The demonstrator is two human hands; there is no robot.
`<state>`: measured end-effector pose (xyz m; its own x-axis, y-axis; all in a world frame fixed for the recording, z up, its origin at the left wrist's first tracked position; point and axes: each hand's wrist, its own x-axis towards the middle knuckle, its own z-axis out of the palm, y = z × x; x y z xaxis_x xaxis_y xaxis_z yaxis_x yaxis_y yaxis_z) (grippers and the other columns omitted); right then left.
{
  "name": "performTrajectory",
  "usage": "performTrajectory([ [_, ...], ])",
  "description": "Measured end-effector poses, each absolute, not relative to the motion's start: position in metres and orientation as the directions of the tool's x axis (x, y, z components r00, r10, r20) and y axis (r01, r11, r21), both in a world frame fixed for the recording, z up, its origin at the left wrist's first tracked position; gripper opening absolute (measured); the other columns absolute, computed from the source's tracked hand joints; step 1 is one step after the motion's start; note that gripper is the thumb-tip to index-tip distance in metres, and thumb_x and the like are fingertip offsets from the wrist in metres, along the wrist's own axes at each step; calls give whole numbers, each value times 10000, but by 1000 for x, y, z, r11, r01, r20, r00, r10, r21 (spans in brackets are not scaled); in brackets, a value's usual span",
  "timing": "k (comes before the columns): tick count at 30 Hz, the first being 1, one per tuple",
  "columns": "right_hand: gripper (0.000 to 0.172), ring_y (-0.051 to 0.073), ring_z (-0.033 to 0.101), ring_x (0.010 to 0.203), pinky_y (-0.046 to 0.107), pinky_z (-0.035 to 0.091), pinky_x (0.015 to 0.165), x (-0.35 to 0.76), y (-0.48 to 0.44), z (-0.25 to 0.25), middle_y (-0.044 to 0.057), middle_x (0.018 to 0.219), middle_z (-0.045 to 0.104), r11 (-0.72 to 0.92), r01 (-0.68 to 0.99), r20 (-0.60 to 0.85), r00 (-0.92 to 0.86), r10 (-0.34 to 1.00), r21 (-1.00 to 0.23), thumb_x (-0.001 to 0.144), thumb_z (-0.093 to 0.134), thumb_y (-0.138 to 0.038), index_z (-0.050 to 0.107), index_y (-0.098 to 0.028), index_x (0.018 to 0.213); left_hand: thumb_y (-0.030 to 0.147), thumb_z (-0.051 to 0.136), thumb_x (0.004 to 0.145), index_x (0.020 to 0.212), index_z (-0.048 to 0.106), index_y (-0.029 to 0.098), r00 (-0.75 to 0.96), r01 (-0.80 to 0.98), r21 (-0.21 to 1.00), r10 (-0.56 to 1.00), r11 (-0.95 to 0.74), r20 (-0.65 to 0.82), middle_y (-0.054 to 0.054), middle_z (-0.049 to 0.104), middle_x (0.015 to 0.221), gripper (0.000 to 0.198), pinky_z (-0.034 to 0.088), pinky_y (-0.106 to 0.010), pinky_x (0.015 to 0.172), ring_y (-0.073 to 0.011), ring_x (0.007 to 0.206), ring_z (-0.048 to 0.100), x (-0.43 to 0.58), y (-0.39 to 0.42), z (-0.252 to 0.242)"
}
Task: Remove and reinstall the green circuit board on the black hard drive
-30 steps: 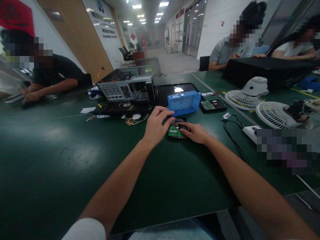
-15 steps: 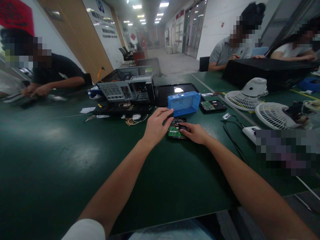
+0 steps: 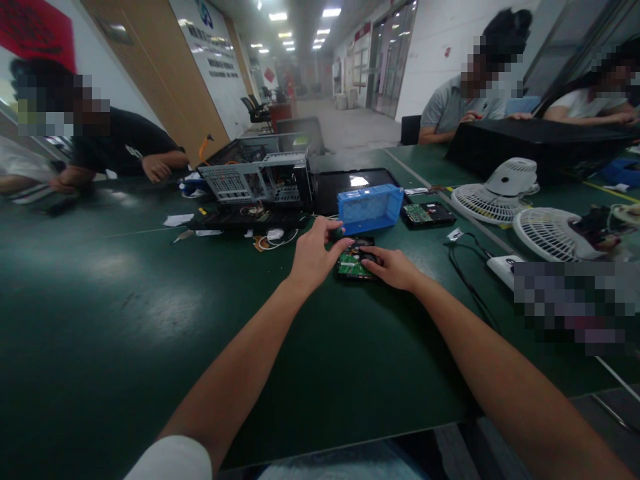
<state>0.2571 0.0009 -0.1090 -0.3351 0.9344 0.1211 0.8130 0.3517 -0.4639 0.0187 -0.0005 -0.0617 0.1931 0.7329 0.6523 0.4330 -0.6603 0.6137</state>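
Observation:
A hard drive (image 3: pixel 353 267) lies on the green table with its green circuit board facing up. My right hand (image 3: pixel 395 268) is closed on its right side, with thumb and fingers over the top. At the drive's upper left is my left hand (image 3: pixel 314 252), its thumb and forefinger apart and the thumb tip close to the drive's edge. Something dark shows between those fingers, too small to make out. Just behind the drive a blue plastic bin (image 3: pixel 370 208) rests on its side, opening toward me. A second hard drive (image 3: pixel 427 213) sits to the right of the bin.
An opened computer case (image 3: pixel 257 177) stands behind to the left, beside a black panel (image 3: pixel 325 183). White fan parts (image 3: pixel 547 233) and a power strip (image 3: pixel 503 265) with a black cable (image 3: pixel 467 280) are on the right. Other people sit across the table.
My left fingers have spread and bent slightly, and the thumb has moved over the drive's edge. My right hand stays in place. A person at left has shifted one hand.

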Motion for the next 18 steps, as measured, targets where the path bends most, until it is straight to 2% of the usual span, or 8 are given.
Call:
performTrajectory([
  [3, 529, 184, 633, 725, 290, 445, 702, 257, 1, -110, 41, 834, 707, 360, 809, 127, -341, 931, -464, 997, 499, -501, 564, -251, 1458, 246, 732, 882, 1149, 583, 212, 175, 446, 601, 723, -663, 668, -75, 684, 1120, 307, 599, -374, 856, -207, 1012, 693, 18, 0, -61],
  [8, 528, 183, 631, 727, 290, 445, 707, 257, 2, -112, 38, 842, 711, 361, 810, 138, -336, 932, -463, 996, 497, -504, 563, -258, 1459, 169, 681, 899, 1149, 617, 212, 226, 522, 471, 648, -711, 727, -76, 596, 1173, 261, 588, -336, 841, -208, 1100, 607, 16, -1, -56],
  [13, 525, 184, 634, 725, 292, 449, 719, 257, 2, -111, 33, 832, 712, 372, 806, 145, -345, 927, -461, 994, 497, -502, 568, -258, 1454, 152, 637, 921, 1227, 621, 212, 254, 619, 373, 625, -691, 738, -94, 575, 1172, 312, 554, -392, 926, -226, 1084, 593, 16, -2, -55],
  [18, 527, 181, 630, 712, 289, 446, 710, 257, 1, -109, 33, 807, 703, 367, 805, 141, -342, 929, -466, 995, 498, -500, 568, -252, 1454, 71, 530, 946, 1279, 592, 222, 328, 624, 311, 602, -717, 728, -93, 609, 1248, 371, 516, -418, 1027, -234, 1190, 592, 16, -1, -55],
])
